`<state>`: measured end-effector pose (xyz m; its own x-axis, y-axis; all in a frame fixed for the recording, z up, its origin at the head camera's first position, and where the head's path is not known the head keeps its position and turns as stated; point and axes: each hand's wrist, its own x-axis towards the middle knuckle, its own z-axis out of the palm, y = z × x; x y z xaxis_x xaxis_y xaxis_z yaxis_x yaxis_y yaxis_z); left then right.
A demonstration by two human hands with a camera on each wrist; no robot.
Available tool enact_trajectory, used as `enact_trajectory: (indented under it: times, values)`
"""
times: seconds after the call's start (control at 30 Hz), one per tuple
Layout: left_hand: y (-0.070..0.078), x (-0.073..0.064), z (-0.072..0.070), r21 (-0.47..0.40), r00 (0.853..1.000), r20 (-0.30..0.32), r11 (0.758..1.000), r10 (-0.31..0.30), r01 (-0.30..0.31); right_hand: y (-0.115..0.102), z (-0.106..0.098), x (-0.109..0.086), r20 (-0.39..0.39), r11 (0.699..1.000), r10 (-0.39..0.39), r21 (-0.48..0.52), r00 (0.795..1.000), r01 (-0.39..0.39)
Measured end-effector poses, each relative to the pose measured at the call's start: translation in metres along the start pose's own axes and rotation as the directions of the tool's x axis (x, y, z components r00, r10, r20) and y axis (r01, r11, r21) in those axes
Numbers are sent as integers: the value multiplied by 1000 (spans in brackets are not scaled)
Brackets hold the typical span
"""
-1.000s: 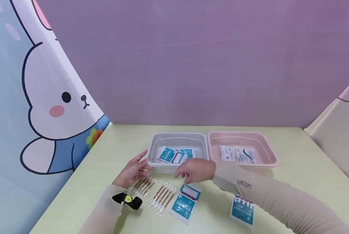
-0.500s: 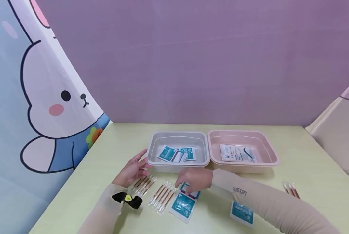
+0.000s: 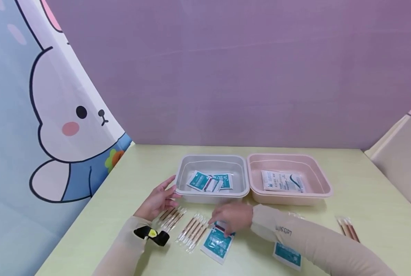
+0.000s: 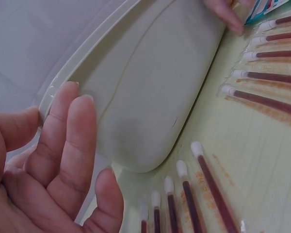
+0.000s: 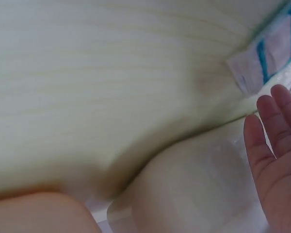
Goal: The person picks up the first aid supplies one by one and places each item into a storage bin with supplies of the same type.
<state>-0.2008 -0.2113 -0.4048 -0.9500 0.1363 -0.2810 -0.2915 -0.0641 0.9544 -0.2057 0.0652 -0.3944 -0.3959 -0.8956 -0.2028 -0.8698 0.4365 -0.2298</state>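
Note:
My left hand [image 3: 157, 199] touches the left corner of the grey tray [image 3: 222, 195], its fingers fairly straight along the rim; the left wrist view shows the fingers [image 4: 81, 141] beside the tray wall. Over the upper part of a teal-and-white sachet [image 3: 216, 244] lies my right hand [image 3: 234, 217], fingertips at the packet. In the right wrist view its fingers [image 5: 256, 138] are extended near the sachet's white end [image 5: 247, 73]; whether they grip it is hidden. Two packs of brown iodine swabs, one left pack [image 3: 172, 218] and one middle pack [image 3: 193, 232], lie between the hands.
Several teal sachets [image 3: 199, 180] lie inside the grey tray. Beside it the pink tray [image 3: 291, 197] holds white printed packets [image 3: 282, 181]. Another teal sachet [image 3: 287, 255] lies partly under the right sleeve, and more swabs [image 3: 348, 229] lie farther right. A purple backdrop [image 3: 239, 76] stands behind the table.
My right hand has come down and toward me, from the front of the grey tray onto the teal sachet. The left hand has stayed at the tray corner.

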Motion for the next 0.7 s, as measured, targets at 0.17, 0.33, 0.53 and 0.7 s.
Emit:
enact_trajectory:
  times: [0.17,0.33,0.53,0.7]
  values:
    - [-1,0,0,-12,1000,3,1000,5,-5,1,7,-4,-19,994,-28,-102,999,26]
    - [-1,1,2,-26,1000,22,1000,13,-12,6,10,-6,-43,990,-70,-128,997,64]
    - [0,1,3,-30,999,30,999,12,-11,10,14,-6,-78,988,-101,-127,992,91]
    - [0,-2,1,-27,1000,23,1000,5,-4,7,10,-3,-53,989,-86,-122,995,79]
